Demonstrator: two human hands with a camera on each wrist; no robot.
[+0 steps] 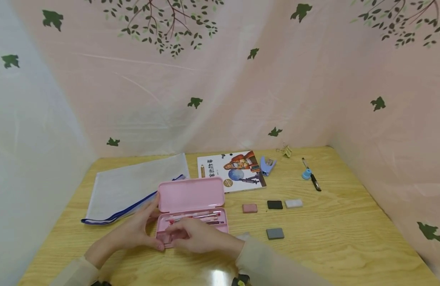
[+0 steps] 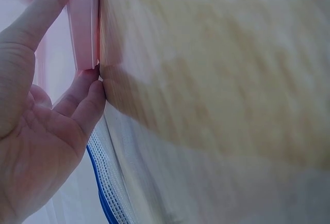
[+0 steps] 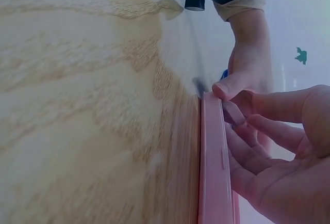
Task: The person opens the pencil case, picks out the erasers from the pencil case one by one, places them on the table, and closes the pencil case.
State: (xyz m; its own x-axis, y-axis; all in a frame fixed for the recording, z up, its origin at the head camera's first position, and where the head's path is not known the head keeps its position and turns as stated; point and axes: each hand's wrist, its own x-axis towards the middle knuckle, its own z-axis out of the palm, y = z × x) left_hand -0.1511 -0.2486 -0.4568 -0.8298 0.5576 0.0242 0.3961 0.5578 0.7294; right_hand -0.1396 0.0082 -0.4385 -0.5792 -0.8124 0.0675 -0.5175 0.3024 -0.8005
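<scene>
A pink pencil case point(image 1: 191, 194) lies with its lid raised, several pens and pencils point(image 1: 195, 215) in its long compartment. My left hand point(image 1: 139, 228) holds the case's left end, thumb at the near corner and fingers by the lid; the left wrist view shows the fingertips against the pink case point(image 2: 85, 25). Inside the case's left part is my right hand point(image 1: 196, 235), fingers bent downward. In the right wrist view, the thumb and fingers of the right hand point(image 3: 289, 146) pinch a small eraser-like block point(image 3: 233, 113) at the case's rim.
Right of the case lie a pink eraser point(image 1: 249, 208), a black one point(image 1: 275, 204), a white one point(image 1: 293, 203) and a grey one point(image 1: 275, 233). Behind are a mesh zip pouch point(image 1: 134, 186), a book point(image 1: 238, 171), a blue stapler point(image 1: 267, 165), a binder clip point(image 1: 286, 151) and a pen point(image 1: 315, 182).
</scene>
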